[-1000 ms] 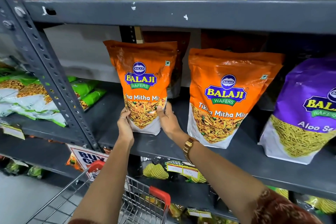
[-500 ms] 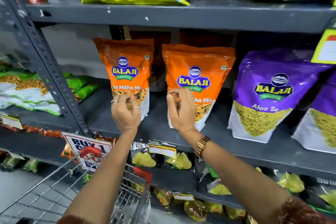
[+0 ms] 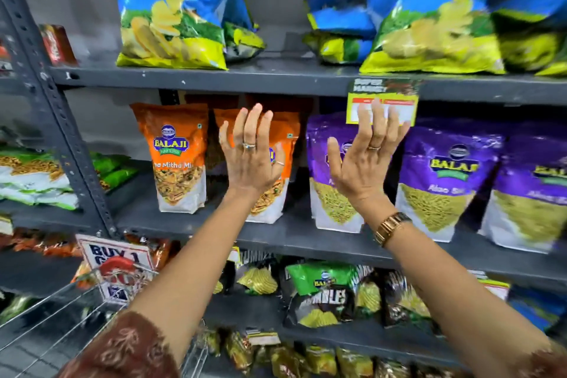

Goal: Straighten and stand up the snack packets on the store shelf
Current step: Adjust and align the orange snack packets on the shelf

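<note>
On the middle shelf [image 3: 276, 239], left to right: two orange packets, first [image 3: 178, 159] upright, second [image 3: 283, 144] upright but half hidden behind the left hand [image 3: 253, 163]; then purple packets, one [image 3: 319, 169] partly behind the right hand [image 3: 362, 169], another [image 3: 445, 181] standing to its right. Both hands raised, empty, fingers spread apart, touching nothing as far as can be told. Judgement: next targets are the blue chip bags on the top shelf, left one [image 3: 171, 9] upright, right group [image 3: 429, 21] slumped and overlapping. Advice: grip each bag low at both side seams, seat the base flat, lean it back lightly. Orange packets show a mixed snack through clear windows; purple ones show fine yellow strands. Cart [image 3: 76, 316] sits lower left.
</note>
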Motion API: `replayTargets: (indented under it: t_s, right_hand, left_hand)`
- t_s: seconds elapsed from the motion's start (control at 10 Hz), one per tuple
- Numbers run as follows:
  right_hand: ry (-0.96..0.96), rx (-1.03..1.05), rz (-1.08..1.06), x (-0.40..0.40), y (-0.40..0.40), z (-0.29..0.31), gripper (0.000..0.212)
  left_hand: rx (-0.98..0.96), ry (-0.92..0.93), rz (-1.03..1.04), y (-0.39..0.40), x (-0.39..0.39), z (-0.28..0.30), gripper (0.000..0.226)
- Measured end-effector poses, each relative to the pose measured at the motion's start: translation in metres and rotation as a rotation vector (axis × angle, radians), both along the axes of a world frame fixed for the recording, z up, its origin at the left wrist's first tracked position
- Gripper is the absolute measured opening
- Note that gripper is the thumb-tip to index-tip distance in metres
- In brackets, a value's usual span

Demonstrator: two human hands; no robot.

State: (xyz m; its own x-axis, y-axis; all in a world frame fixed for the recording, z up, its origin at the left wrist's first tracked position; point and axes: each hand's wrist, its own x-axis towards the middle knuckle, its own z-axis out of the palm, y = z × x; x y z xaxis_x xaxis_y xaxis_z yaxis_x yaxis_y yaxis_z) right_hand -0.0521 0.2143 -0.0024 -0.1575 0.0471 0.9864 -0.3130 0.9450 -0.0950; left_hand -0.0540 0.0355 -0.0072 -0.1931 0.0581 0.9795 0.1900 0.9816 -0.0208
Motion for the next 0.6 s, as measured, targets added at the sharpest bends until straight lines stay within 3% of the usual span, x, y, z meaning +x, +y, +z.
replayTargets:
  t_s: [0.2, 0.4, 0.6]
  right_hand:
    - [-0.202, 0.044, -0.139, 0.025, 0.056, 0.025, 0.078]
    - [-0.289, 0.105, -0.177, 0.039, 0.085, 0.039, 0.081]
    - [-0.364, 0.093, -0.14, 0.05, 0.091, 0.05, 0.082]
  left_hand:
    - [-0.058, -0.101, 0.065, 0.046, 0.028, 0.038, 0.078]
    - [-0.169, -0.265, 0.07, 0.069, 0.038, 0.055, 0.1]
    - [-0.135, -0.406, 0.062, 0.083, 0.043, 0.061, 0.126]
